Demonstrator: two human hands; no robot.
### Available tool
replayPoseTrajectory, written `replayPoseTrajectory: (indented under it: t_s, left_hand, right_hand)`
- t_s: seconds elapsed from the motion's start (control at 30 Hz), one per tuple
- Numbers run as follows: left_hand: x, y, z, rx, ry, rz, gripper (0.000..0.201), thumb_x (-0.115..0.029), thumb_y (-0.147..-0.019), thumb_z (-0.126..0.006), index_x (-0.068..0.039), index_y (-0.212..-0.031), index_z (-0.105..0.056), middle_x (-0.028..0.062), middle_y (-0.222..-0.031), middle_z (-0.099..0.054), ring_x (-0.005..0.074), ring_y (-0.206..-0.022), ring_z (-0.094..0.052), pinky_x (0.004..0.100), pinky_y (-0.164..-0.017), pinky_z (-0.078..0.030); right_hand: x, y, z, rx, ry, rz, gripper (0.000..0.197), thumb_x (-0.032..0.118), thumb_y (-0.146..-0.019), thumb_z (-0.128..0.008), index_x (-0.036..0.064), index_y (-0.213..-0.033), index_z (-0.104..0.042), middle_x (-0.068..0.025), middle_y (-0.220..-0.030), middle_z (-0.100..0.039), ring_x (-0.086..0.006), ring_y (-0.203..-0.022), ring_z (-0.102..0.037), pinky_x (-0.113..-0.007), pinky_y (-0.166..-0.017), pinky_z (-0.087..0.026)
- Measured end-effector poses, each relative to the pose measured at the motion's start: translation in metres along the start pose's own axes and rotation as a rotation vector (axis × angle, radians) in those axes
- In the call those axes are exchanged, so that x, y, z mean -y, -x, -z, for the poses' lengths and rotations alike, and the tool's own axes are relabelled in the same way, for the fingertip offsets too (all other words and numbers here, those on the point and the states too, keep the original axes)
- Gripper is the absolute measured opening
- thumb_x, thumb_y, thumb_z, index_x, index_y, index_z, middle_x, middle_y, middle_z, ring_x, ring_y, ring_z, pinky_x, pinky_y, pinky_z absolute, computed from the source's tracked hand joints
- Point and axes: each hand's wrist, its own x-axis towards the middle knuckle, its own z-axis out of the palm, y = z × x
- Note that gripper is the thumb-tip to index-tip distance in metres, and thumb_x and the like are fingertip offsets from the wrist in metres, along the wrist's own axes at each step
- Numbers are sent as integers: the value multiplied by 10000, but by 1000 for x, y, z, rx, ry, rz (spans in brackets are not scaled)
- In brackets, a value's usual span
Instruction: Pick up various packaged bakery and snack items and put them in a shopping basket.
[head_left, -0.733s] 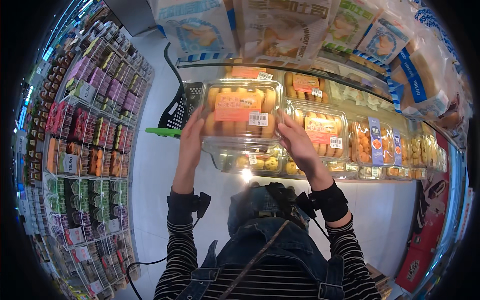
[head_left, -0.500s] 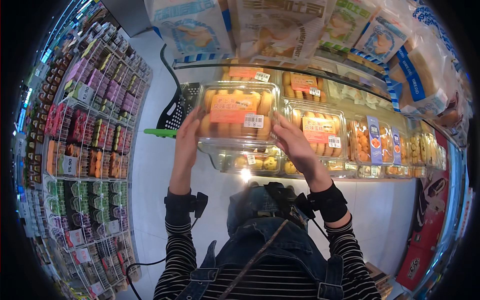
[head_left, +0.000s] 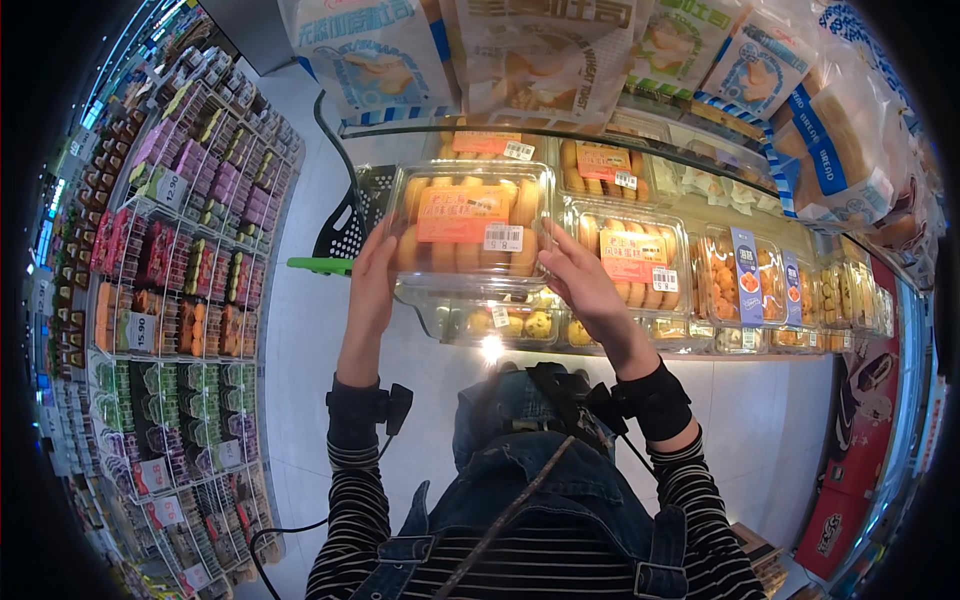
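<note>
A clear plastic box of small golden cakes point(head_left: 470, 263) is held up level between my two hands, an orange label and a white barcode sticker on its lid. My left hand point(head_left: 372, 275) grips its left side. Along the right side lie the fingers of my right hand point(head_left: 583, 282), closed on the edge. Just right of it, a similar cake box point(head_left: 640, 262) rests on the lit shelf. Two more orange-labelled boxes, one being the back right box point(head_left: 603, 172), sit behind. Under the held box, parts of lower packs are hidden.
Bagged bread loaves point(head_left: 545, 60) stand on a glass shelf point(head_left: 480, 128) above the boxes. A dark basket with a green handle point(head_left: 320, 265) is at the left. Wire racks of packaged snacks point(head_left: 180, 300) line the far left. Purple-banded pastry boxes point(head_left: 748, 270) continue rightward.
The held cake box and both hands have shifted very slightly left. My grip on it is the same.
</note>
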Motion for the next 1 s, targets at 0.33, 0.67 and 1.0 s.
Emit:
replayPoseTrajectory:
  t_s: [0.33,0.67,1.0]
  left_hand:
    - [-1,0,-1,-2,65,19,365,-96,-856,-353,40,-1195,-351,126,-1186,-420,167,-1102,-389,247,-918,-296]
    - [0,6,-7,-69,-105,-40,419,-172,-860,-361,30,-1223,-306,122,-1205,-406,157,-1063,-433,236,-871,-339]
    - [-1,33,-24,-270,-128,-180,454,-185,-864,-361,24,-1249,-241,105,-1273,-325,175,-1170,-309,278,-942,-253]
  right_hand:
    - [-1,2,1,-11,24,21,531,166,-826,-471,3,-1271,-233,62,-684,-306,-11,-584,-255,-131,-512,-234]
    - [3,15,18,73,-112,132,538,196,-849,-372,-19,-1283,-137,-166,-1322,-201,-242,-1233,-193,-328,-987,-212]
    - [35,45,94,-279,-559,310,525,244,-847,-266,-38,-1273,-145,-154,-1348,-119,-291,-1237,-163,-383,-985,-229]
